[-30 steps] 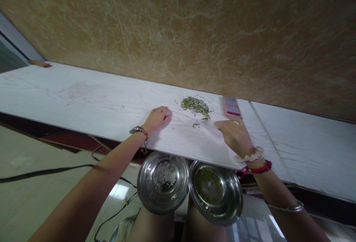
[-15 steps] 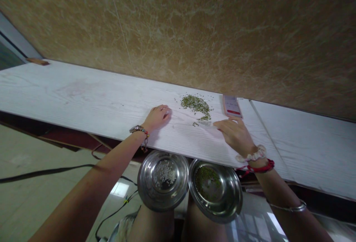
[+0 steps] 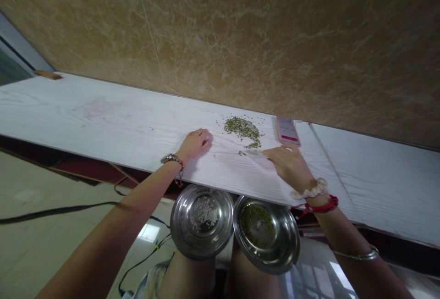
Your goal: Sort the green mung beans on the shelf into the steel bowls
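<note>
Although a smartphone (image 3: 288,131) lies close to the right of the pile of green beans and pale grains (image 3: 242,128), the near side of the pile holds only a few stray beans (image 3: 241,153). The pile is spread on a white wood-grain counter (image 3: 120,120), with a brown marbled wall panel (image 3: 220,37) directly behind it. Far to the pile's left, a wooden block (image 3: 48,75) sits at the counter's end; to its right, beyond the phone, a seam (image 3: 332,161) crosses the counter.

Below the pile, two steel bowls rest on the person's thighs, side by side: the left bowl (image 3: 222,241) holds white grains (image 3: 205,214), the right bowl (image 3: 287,239) green beans (image 3: 256,221) gathered mostly toward one side.

At the pile's near right, the right hand (image 3: 284,163) pinches a thin translucent strip (image 3: 253,152), its tip beside the strays. To the pile's left, the left hand (image 3: 195,145) rests on the counter, fingers loosely curled; whether it grips something I cannot tell.
</note>
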A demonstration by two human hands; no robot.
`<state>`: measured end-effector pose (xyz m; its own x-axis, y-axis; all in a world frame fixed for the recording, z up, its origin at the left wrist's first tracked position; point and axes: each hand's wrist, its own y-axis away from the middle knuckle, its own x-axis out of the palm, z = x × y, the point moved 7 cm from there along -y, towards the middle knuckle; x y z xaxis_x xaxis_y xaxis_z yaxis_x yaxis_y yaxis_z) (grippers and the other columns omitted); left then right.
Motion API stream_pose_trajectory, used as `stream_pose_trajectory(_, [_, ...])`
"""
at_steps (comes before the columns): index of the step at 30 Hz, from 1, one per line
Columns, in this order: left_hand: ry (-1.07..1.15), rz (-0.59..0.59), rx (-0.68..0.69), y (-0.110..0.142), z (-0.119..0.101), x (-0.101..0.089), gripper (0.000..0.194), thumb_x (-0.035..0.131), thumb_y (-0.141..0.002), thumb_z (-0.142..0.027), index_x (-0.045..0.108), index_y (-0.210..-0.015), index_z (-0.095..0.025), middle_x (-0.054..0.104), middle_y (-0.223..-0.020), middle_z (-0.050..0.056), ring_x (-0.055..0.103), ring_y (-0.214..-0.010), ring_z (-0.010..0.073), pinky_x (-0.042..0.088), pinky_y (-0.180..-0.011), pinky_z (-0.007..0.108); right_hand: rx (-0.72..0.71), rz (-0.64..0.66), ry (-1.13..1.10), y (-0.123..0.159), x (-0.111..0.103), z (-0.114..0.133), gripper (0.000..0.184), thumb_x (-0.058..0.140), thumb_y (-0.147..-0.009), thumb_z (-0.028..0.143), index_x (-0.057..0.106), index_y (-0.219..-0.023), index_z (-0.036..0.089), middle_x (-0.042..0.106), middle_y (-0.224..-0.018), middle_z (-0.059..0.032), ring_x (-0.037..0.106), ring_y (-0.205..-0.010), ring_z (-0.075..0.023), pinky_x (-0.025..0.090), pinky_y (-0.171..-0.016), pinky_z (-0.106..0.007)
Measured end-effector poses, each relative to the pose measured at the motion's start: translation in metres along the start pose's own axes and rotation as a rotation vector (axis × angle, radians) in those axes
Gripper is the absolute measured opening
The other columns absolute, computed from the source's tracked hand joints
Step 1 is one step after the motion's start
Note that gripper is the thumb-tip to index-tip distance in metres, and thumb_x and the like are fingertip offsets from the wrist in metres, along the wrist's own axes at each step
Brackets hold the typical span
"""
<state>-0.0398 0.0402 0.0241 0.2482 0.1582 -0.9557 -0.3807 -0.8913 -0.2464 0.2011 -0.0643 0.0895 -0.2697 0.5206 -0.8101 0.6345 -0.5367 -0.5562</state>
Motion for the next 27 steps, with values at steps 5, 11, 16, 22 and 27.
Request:
stream_pose_trajectory(5, [-0.012,0.010,-0.011,0.000,0.000,0.000,0.034,0.045,-0.091,-0.023,0.063,-0.118,-0.014,0.060,-0.130,0.013,0.054,-0.122,0.0253,0.043,-0.104,0.041,0.019,-0.087,0.021,0.005,-0.013,-0.003,0.020,0.046,-0.090,0.010,0.063,-0.096,0.019,0.075,-0.086,-0.0033,0.066,-0.080,-0.0159,0.039,-0.086,-0.033])
stream_pose_trajectory(11, [-0.005,-0.016,-0.001,0.000,0.001,0.000,0.032,0.045,-0.091,-0.024,0.064,-0.116,-0.018,0.061,-0.129,0.010,0.055,-0.121,0.0229,0.043,-0.104,0.039,0.020,-0.062,0.055,-0.001,-0.002,-0.007,0.021,0.047,-0.090,0.009,0.064,-0.096,0.018,0.075,-0.086,-0.0034,0.066,-0.079,-0.0164,0.039,-0.085,-0.033])
stream_pose_trajectory(16, [0.003,-0.002,-0.008,0.000,0.001,0.000,0.033,0.045,-0.091,-0.023,0.063,-0.117,-0.015,0.061,-0.130,0.012,0.054,-0.122,0.0244,0.043,-0.104,0.040,0.015,-0.060,0.035,0.007,-0.007,-0.002,0.022,0.046,-0.090,0.009,0.064,-0.097,0.019,0.075,-0.087,-0.0036,0.066,-0.079,-0.0157,0.039,-0.085,-0.033])
stream_pose_trajectory(22, [0.008,0.005,-0.003,0.000,-0.001,-0.002,0.035,0.044,-0.090,-0.022,0.063,-0.118,-0.011,0.061,-0.129,0.013,0.055,-0.120,0.0254,0.044,-0.104,0.039,0.053,-0.082,0.042,0.011,-0.015,-0.005,0.020,0.047,-0.090,0.012,0.064,-0.096,0.019,0.075,-0.085,-0.0038,0.065,-0.077,-0.0159,0.040,-0.084,-0.033])
stream_pose_trajectory(27, [0.025,-0.028,0.013,0.000,0.002,0.000,0.034,0.044,-0.089,-0.022,0.062,-0.117,-0.014,0.061,-0.128,0.012,0.056,-0.120,0.0246,0.044,-0.103,0.040,0.028,-0.086,0.045,0.009,-0.013,-0.001,0.019,0.047,-0.090,0.011,0.064,-0.096,0.018,0.075,-0.085,-0.0040,0.065,-0.075,-0.0160,0.040,-0.081,-0.032])
